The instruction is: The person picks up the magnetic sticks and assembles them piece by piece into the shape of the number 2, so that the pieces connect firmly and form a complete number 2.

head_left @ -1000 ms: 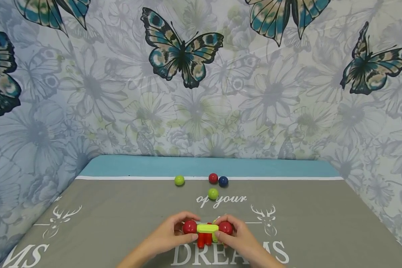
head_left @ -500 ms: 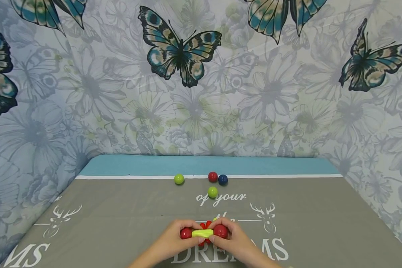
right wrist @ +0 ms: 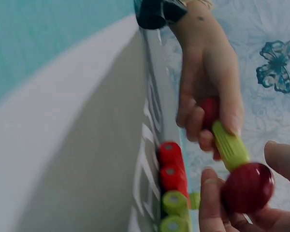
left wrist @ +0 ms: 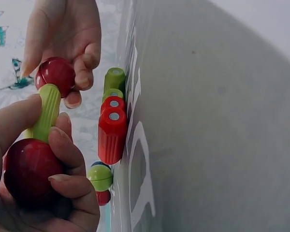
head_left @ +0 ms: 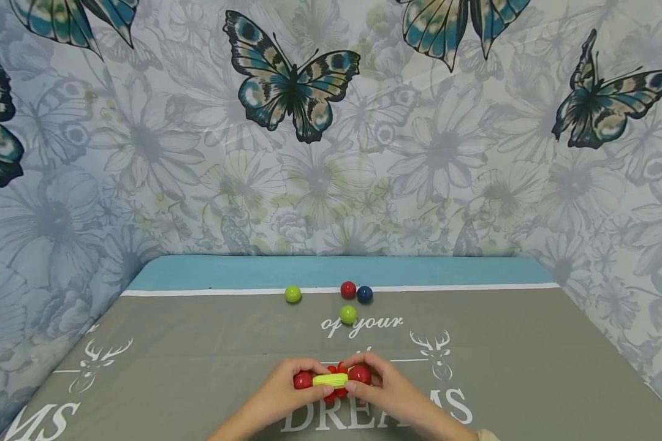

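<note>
Yellow-green rod (head_left: 330,380) with a red ball at either end, held above the tabletop (head_left: 198,343) between two hands; the joints of rod and balls are partly covered by fingers. Left hand (head_left: 285,388): grip closed, fingers curled about the larger ball (left wrist: 31,171) as seen from the left wrist, thumb lying along the rod. Right hand (head_left: 391,388): grip likewise closed, fingers and thumb about the opposite ball (right wrist: 247,187). Beneath, red rods (left wrist: 112,135) and green rods (left wrist: 114,79) lie side by side on the tabletop; in the head view the hands and held rod hide much of the red ones, and the green are scarcely discernible. Farther back: a small red ball (head_left: 348,290) just beside a blue ball (head_left: 365,294), with two green balls (head_left: 348,315) nearby. A sleeve (head_left: 488,435) is cut off by the lower edge; the dark object (right wrist: 154,13) at the left wrist is hard to identify.
</note>
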The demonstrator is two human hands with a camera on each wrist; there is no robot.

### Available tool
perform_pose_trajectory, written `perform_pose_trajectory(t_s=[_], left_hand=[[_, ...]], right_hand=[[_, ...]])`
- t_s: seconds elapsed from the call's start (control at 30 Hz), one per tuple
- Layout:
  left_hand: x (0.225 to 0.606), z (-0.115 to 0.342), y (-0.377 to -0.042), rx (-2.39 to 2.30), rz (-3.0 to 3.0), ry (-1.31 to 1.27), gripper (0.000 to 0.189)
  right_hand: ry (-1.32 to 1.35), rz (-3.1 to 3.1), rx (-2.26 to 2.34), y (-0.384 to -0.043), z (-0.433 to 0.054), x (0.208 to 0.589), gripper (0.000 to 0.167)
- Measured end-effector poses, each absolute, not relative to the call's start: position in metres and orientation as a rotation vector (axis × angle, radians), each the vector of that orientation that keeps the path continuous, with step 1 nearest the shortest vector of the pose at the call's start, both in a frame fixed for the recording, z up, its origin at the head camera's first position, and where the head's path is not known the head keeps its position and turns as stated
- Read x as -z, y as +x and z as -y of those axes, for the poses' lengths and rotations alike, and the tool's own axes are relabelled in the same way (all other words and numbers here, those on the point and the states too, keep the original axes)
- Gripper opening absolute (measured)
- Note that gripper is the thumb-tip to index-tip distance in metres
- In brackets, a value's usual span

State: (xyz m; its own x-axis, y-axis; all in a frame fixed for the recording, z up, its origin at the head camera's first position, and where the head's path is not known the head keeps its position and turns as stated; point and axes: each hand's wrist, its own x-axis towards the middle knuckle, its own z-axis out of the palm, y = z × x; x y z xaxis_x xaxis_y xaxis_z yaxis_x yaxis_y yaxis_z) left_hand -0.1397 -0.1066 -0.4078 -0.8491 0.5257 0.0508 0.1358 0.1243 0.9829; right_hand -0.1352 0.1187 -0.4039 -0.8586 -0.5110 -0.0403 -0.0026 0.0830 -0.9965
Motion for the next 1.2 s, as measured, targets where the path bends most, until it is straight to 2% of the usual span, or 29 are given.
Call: perform_pose_trajectory(t_s=[0.37, 0.67, 0.93, 1.2], left_hand=[[0.406, 0.109, -0.141, -1.740, -2.154, 0.569, 0.021], [0.409, 0.111, -0.144, -1.767, -2.139, 0.564, 0.020], [0.413, 0.112, -0.148, -1.772, -2.158, 0.606, 0.018], [0.411, 0.114, -0.147, -1.772, -2.170, 0.608, 0.018]], right_hand=[[-0.534, -2.190, 1.846, -0.172, -0.143, 0.389, 0.036], [-0.411, -2.391, 1.826, -0.220, -0.133, 0.403, 0.037], [-0.529, -2.407, 1.754, -0.240, -0.116, 0.417, 0.044], [-0.647, -2.474, 1.682, -0.249, -0.111, 0.424, 0.044]])
